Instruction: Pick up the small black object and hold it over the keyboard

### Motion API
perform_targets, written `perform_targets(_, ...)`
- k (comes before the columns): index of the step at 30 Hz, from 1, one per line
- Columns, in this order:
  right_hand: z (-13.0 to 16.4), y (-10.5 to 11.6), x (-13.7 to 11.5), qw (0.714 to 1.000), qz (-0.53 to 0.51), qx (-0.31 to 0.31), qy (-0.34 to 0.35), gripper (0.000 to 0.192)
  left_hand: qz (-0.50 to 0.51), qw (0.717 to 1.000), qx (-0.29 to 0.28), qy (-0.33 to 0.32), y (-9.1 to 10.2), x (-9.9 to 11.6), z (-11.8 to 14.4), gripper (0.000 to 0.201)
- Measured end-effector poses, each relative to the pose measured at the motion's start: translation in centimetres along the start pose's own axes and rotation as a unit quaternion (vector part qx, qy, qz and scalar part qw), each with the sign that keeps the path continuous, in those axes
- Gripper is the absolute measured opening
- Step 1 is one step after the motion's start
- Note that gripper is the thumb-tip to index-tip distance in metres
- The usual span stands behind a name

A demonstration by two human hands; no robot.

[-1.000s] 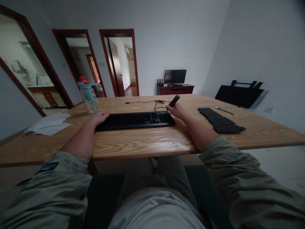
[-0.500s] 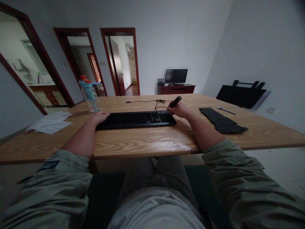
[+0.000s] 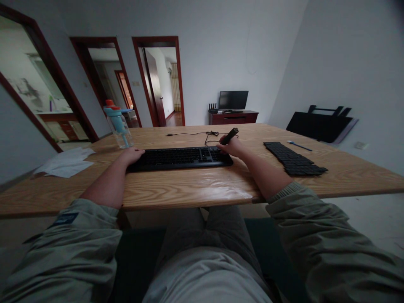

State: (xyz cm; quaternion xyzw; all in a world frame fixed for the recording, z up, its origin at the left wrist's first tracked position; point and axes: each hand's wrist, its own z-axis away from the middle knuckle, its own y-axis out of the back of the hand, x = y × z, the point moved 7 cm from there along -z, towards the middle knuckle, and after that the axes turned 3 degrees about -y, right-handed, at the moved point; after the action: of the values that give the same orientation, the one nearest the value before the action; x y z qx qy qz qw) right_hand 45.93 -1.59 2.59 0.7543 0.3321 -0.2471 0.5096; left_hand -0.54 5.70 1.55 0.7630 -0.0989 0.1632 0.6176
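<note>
A black keyboard [image 3: 176,158] lies lengthwise before me on the wooden table. My left hand [image 3: 131,156] is closed on its left end, thumb on top. In my right hand [image 3: 232,148], over the keyboard's right end, is a short, thick black stick-like tool [image 3: 231,135] tilted up to the right. The tool's lower end is hidden by my fingers, so its kind does not show. Dark keycaps [image 3: 292,158], set close together in rows, lie on the table to the right. Behind the keyboard, its black cable [image 3: 212,133] is partly coiled.
A clear bottle with a blue and red lid [image 3: 117,126] stands behind my left hand. White tissues [image 3: 67,162] lie at the left. A thin blue brush-like stick [image 3: 299,145] rests beyond the keycaps. The table's front edge [image 3: 189,205] runs close to my body.
My right hand has shifted slightly left over the keyboard's right end, carrying the black tool with it. My left hand and the keyboard stay about where they were.
</note>
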Motion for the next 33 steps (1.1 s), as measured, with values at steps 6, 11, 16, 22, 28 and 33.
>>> perform_targets(6, 0.3, -1.0, -0.2, 0.997, -0.054, -0.031, -0.042, 0.018, -0.009, 1.0, -0.008, -0.012, -0.5, -0.7, -0.9, 0.035)
perform_targets(11, 0.0, -0.8, 0.4, 0.995, -0.075, -0.057, -0.043, 0.018, -0.009, 1.0, -0.01, -0.016, -0.6, -0.7, -1.0, 0.036)
perform_targets(16, -0.6, -0.9, -0.1, 0.997, -0.024, -0.072, -0.005, 0.017, -0.002, 1.0, -0.007, -0.006, -0.2, -0.2, -0.2, 0.034)
perform_targets(22, -1.1, -0.5, 0.7, 0.995, -0.024, -0.091, -0.012, 0.016, 0.001, 1.0, 0.001, -0.01, 0.0, 0.2, 0.2, 0.032)
perform_targets(28, -0.7, -0.4, 1.8, 0.983, -0.135, -0.084, -0.087, 0.026, 0.007, 1.0, -0.005, 0.001, -0.1, 0.0, 0.1, 0.033)
perform_targets(33, -0.2, -0.1, 1.3, 0.983, -0.144, -0.058, -0.1, 0.049, -0.002, 1.0, -0.009, -0.004, 0.0, 0.1, 0.2, 0.034)
